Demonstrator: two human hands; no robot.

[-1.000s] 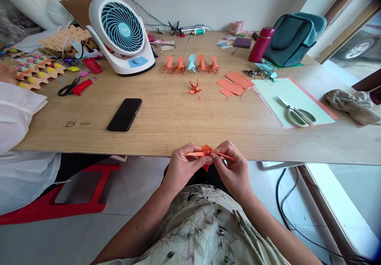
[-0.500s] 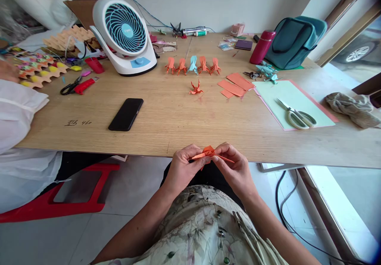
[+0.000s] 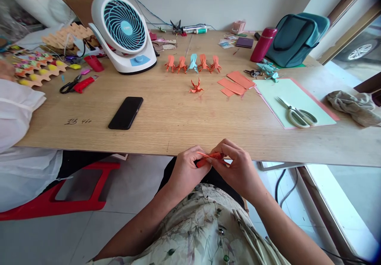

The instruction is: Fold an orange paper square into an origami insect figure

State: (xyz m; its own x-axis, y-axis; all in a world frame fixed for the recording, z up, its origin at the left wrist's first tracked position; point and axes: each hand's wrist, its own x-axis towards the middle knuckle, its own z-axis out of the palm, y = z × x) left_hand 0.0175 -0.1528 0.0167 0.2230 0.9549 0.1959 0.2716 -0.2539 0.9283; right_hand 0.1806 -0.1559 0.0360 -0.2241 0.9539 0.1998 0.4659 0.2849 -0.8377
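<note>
Between my two hands is a folded orange paper figure [image 3: 214, 156], just at the table's front edge and above my lap. My left hand [image 3: 190, 169] pinches its left side, with thumb and fingers closed on the paper. From the right, my right hand [image 3: 235, 162] grips the other side, its fingertips covering part of the folds. Farther back on the table a small orange-red folded paper piece [image 3: 195, 86] stands with its points up. Behind it is a row of several orange folded paper figures [image 3: 203, 62] with one light blue figure [image 3: 193, 63] among them.
Cut orange paper strips [image 3: 233, 86] lie right of the figures. White-handled scissors [image 3: 297, 117] rest on pale green sheets [image 3: 268, 94]. A black phone [image 3: 126, 113], a white fan [image 3: 139, 64] and a pink bottle [image 3: 263, 44] stand around. A person's white sleeve [image 3: 19, 106] is at left.
The paper figure has been turned between my fingers, so its flaps now lie differently. My right hand has risen slightly, and the left has shifted a little to the right.
</note>
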